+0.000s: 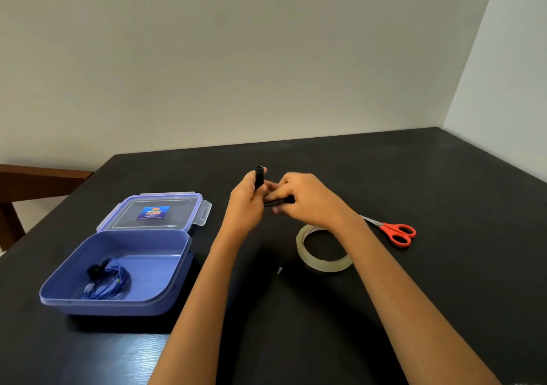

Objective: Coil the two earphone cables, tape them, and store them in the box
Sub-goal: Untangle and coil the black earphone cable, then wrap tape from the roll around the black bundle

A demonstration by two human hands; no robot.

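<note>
From the head camera, both forearms reach out over a black table (444,177), and the two hands meet above its middle. The left hand (247,199) has its fingers curled round a bunched black earphone cable (259,177), with the top of the bundle poking out above the fingers. The right hand (307,199) is just beside it, its fingers curled and pinching the lower part of the same cable, which runs between the two hands. Whether the bundle is fully coiled cannot be told, since the fingers cover most of it. On the left of the table sits an open blue plastic box (139,244), and in its near left corner lies a coiled blue earphone cable (108,281). The box's clear lid (154,211), with a small label in its centre and clip flaps at the edges, lies flat on the table touching the far side of the box. A roll of clear tape (324,248) lies flat under the right forearm. Red-handled scissors (396,232) lie just beyond it to the right, their blades partly hidden by the wrist. A wooden chair (29,183) stands at the table's far left edge, in front of a plain wall (266,59).
</note>
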